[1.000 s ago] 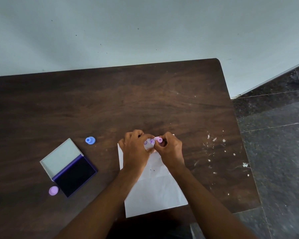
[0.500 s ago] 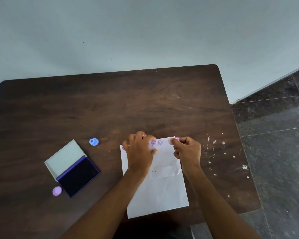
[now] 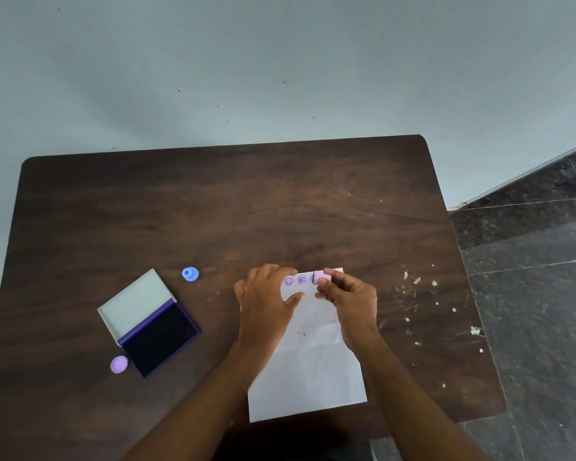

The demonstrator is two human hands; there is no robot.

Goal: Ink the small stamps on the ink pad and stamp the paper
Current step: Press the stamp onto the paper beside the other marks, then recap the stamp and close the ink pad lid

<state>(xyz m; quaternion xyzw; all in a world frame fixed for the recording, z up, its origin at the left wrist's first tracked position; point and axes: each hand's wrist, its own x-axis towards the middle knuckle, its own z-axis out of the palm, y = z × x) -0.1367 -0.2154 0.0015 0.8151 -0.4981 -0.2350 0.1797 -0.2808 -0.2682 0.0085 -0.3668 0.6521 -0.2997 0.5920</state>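
A white sheet of paper [image 3: 313, 371] lies on the dark wooden table [image 3: 213, 211], with purple round prints [image 3: 295, 280] along its top edge. My left hand [image 3: 265, 302] rests flat on the paper's upper left part, fingers apart. My right hand [image 3: 350, 296] pinches a small pink stamp [image 3: 322, 278] tilted sideways just above the paper's top edge, right of the prints. The open ink pad [image 3: 158, 337] with its pale lid sits at the left. A blue stamp [image 3: 190, 274] stands beyond it and a purple stamp [image 3: 119, 364] lies at its near corner.
White flecks [image 3: 416, 281] are scattered on the table's right side. The table's right edge drops to a dark tiled floor [image 3: 529, 294]. A pale wall [image 3: 246, 68] stands behind the table.
My right hand moved apart from my left, went to the paper's top right, then lifted and tilted the pink stamp. The prints became visible. My left hand stayed on the paper.
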